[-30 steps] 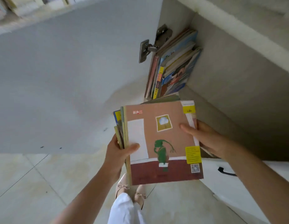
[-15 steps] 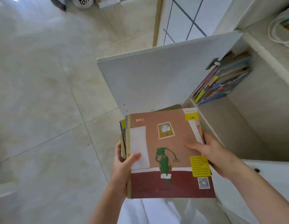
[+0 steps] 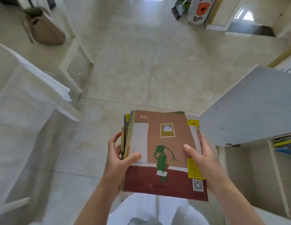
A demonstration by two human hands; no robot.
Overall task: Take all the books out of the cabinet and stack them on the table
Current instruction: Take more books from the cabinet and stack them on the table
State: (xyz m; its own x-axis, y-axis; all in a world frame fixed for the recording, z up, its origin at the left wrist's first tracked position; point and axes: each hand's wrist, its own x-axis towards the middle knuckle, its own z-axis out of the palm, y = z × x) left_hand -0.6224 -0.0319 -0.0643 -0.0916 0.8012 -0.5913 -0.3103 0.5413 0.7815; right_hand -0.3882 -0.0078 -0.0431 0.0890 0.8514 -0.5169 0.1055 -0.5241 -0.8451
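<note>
I hold a stack of thin books (image 3: 164, 143) flat in front of me, above the floor. The top one has a brown and dark red cover with a green figure. My left hand (image 3: 118, 161) grips the stack's left edge, thumb on the cover. My right hand (image 3: 201, 158) grips the right edge, thumb on top too. More books (image 3: 286, 142) stand in the cabinet (image 3: 248, 161) at the far right, partly hidden by its open door (image 3: 255, 108). A white table (image 3: 27, 88) is at the left.
White chair legs (image 3: 73, 51) and a brown bag (image 3: 45, 28) stand at the upper left. A white toy bin (image 3: 200, 10) sits on the tiled floor at the top. The cabinet door juts out on the right.
The view has swung left, away from the cabinet, which slid to the right edge; the table has come into sight. Both hands keep the same hold on the stack.
</note>
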